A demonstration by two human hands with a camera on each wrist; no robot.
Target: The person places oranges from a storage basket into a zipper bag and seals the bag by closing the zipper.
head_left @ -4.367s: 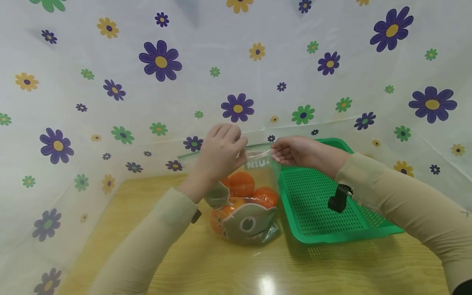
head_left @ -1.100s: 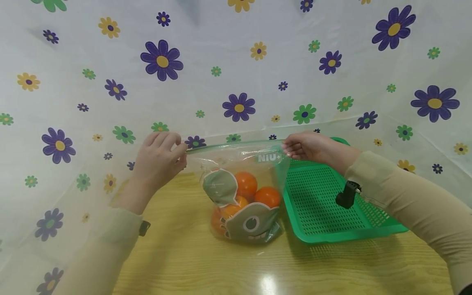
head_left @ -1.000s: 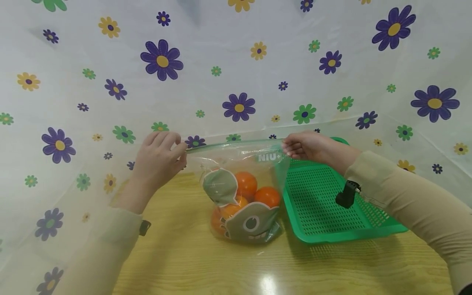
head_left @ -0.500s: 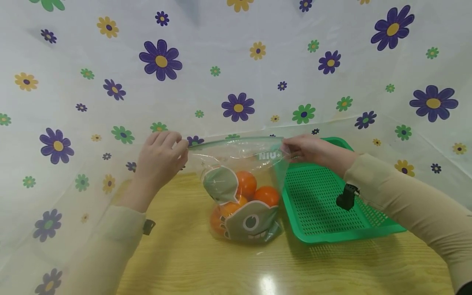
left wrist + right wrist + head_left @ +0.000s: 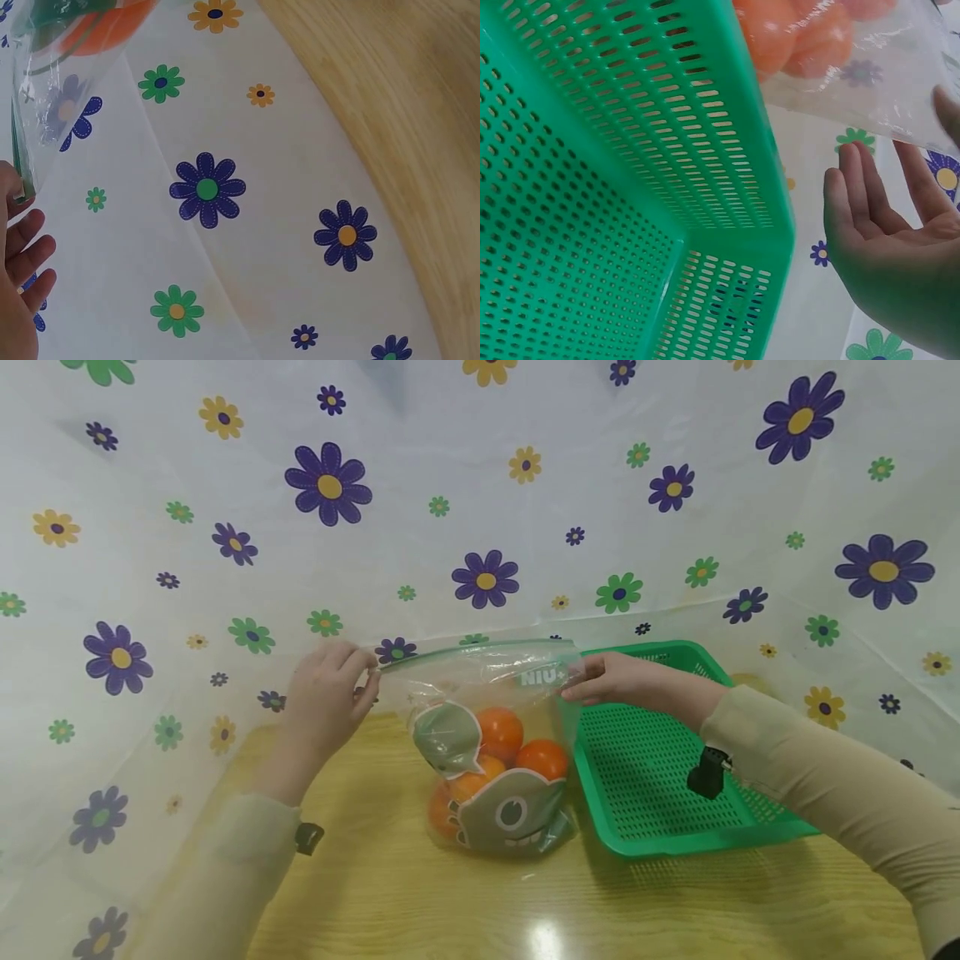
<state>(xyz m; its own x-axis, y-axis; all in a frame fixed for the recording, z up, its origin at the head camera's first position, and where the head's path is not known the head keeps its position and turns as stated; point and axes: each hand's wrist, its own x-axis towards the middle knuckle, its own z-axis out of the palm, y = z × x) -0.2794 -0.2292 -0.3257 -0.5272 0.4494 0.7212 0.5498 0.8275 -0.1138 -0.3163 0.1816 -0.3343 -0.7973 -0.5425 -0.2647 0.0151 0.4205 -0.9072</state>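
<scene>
A clear zip bag with a green zip strip and a cartoon print stands upright on the table. Several round orange fruits lie inside it, partly hidden by the print. My left hand pinches the left end of the zip strip between thumb and index finger, seen also in the left wrist view. My right hand is at the bag's upper right edge, thumb in front and fingers behind. In the right wrist view, thumb and index finger stand apart with the bag edge between them, and the other fingers are extended.
A green perforated basket stands just right of the bag, under my right forearm. The wooden table reaches toward me. A white flower-printed sheet hangs behind and at the sides.
Earlier my left hand moved left along the zip strip to its end. In the last half second, my right hand slid down slightly from the top right corner, and its fingers loosened.
</scene>
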